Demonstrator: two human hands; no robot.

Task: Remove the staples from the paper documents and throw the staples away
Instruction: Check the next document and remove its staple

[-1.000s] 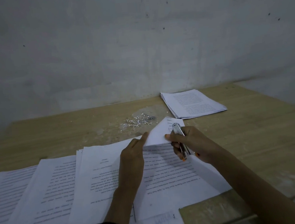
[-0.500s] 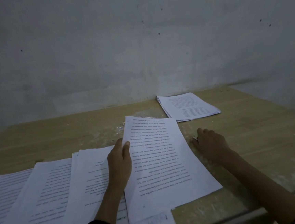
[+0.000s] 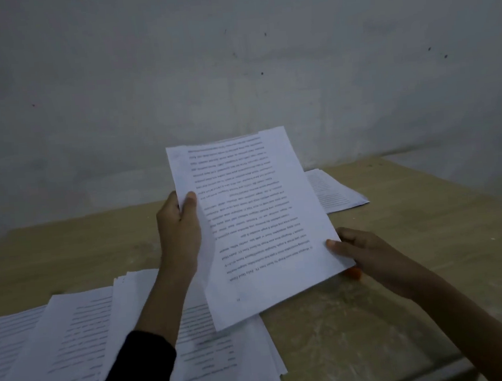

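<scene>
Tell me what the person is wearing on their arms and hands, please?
The left arm has a black sleeve that ends partway up the forearm. The left hand is bare, with no glove, ring or watch showing. The right hand and forearm are bare too, with no sleeve in view.

Document (image 3: 255,220): lifted off the counter (image 3: 401,253); your left hand (image 3: 178,227) and right hand (image 3: 367,253) now both grip it.
</scene>
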